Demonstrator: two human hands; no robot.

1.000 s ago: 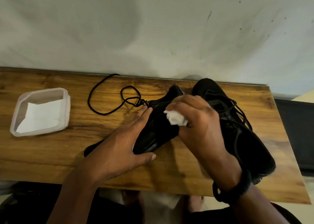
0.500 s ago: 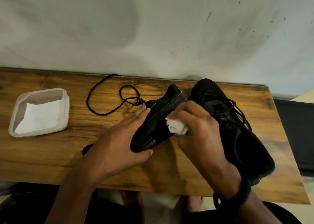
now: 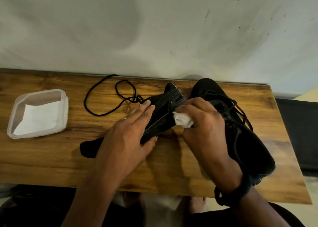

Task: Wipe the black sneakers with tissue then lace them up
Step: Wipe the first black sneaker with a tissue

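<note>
A black sneaker (image 3: 165, 106) lies on its side in the middle of the wooden table (image 3: 51, 154), its sole edge facing me. My left hand (image 3: 130, 133) holds it, fingers laid over the top and thumb under the near edge. My right hand (image 3: 204, 123) grips a crumpled white tissue (image 3: 182, 121) pressed against the sneaker's side near the heel. A second black sneaker (image 3: 244, 140), laced, stands on the right behind my right hand. A loose black lace (image 3: 103, 97) trails from the held sneaker toward the wall.
A clear plastic container (image 3: 64, 106) with a folded white tissue (image 3: 39, 118) inside sits at the table's left. A grey wall runs along the far edge. A dark surface lies past the right edge. My knees show below the near edge.
My right hand with the tissue has slid down the sneaker's side from its upper edge toward the sole. The sneaker's heel end has come more into view. My left hand stays in place.
</note>
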